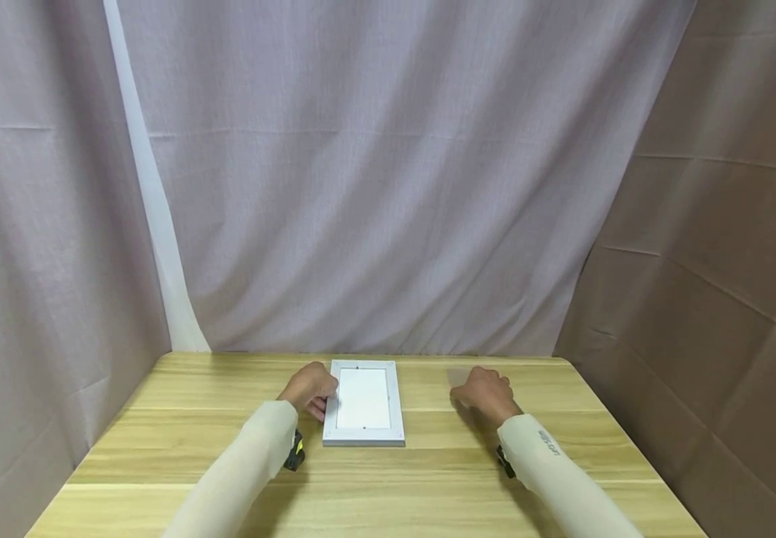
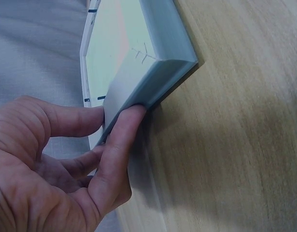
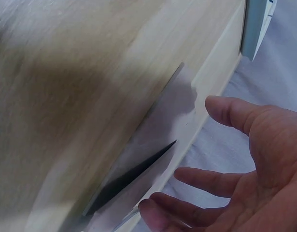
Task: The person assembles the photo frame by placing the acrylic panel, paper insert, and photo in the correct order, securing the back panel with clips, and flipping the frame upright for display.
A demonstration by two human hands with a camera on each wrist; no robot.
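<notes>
Fingers [image 2: 120, 140] and thumb of left hand [image 1: 310, 388] pinch left edge of white picture frame [image 1: 364, 403], lying face-up flat on wooden table [image 1: 159, 441] near its middle. Right hand [image 1: 488, 394] hovers to the right of frame over a thin clear sheet [image 3: 138, 159] on the table, fingers [image 3: 206, 181] loosely spread, holding nothing. Curtain [image 1: 388, 179] behind

A pale wooden surface [image 1: 159, 418] is seen; a white picture frame [image 1: 364, 403] lies flat on it beside the left grip, and a clear sheet [image 1: 458, 377] by the right grip.
</notes>
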